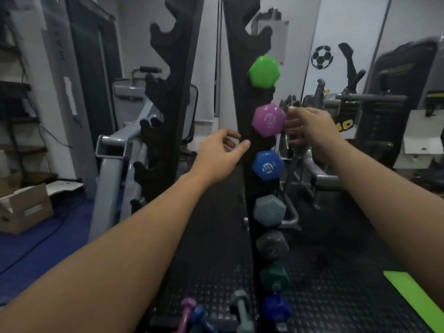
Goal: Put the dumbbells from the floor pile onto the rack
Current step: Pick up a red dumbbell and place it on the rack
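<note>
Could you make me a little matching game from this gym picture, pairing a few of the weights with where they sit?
Things:
1. green dumbbell
2. purple dumbbell
3. blue dumbbell
4. pink dumbbell

Places:
A. on the floor in front of the rack
B. beside the right hand
C. highest filled slot on the rack
D. on the rack, just below the purple one

Pairs: 1-C, 2-B, 3-D, 4-A

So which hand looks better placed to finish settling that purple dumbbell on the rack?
Probably the right hand: its fingers are already at the purple dumbbell, just behind its head on the rack. The left hand holds nothing and hangs beside the rack post, lower down.
</note>
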### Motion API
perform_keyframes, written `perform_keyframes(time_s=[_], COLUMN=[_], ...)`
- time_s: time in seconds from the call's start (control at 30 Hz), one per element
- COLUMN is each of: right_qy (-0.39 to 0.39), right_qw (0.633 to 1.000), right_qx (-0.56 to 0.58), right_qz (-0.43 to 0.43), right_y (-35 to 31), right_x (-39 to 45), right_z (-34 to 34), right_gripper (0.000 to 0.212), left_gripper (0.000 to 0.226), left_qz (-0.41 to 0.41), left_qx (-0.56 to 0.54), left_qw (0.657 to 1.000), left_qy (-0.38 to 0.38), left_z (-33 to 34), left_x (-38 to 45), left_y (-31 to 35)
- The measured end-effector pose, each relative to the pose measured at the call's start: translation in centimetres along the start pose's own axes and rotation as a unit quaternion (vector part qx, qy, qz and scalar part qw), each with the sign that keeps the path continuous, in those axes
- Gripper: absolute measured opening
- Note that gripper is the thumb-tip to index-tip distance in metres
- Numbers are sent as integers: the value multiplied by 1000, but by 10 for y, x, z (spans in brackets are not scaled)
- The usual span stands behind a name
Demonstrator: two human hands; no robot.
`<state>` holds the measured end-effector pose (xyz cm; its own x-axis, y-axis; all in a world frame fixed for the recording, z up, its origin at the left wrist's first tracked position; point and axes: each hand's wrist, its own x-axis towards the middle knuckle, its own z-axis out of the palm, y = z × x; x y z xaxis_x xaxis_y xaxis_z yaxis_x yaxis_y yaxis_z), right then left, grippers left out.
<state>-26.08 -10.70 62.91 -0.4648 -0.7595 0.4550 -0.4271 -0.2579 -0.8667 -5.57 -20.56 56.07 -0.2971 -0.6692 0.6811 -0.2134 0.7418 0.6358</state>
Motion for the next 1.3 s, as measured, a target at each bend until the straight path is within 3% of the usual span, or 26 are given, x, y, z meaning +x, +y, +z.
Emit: perform_keyframes(time_s=[0.07,0.17,0.27,0.47,0.8,1.3], right_qy=[29,84,127,140,90,-41], right_qw=[999,995,989,982,954,837], right_qx=[7,31,24,43,32,-31], right_qz=[19,49,72,122,286,544], right_y=[18,50,82,156,320,504], right_x=[-21,-52,-86,-164,-292,-407], right_z=[4,16,29,66,118,186], right_gripper=[38,21,22,27,20,12], left_gripper=[30,24,22,25,26,7], left_qz=[-20,-49,-85,-168,-319,-486], left_qx=[-11,-21,-20,8,42,117], left_qw=[1000,998,995,977,907,782], left_qy=[-12,-35,-54,-131,-271,-372], left_z=[7,21,33,50,108,180], left_x=[-18,-49,-82,-157,-279,-409], left_y=[-8,-25,-45,-90,-192,-321])
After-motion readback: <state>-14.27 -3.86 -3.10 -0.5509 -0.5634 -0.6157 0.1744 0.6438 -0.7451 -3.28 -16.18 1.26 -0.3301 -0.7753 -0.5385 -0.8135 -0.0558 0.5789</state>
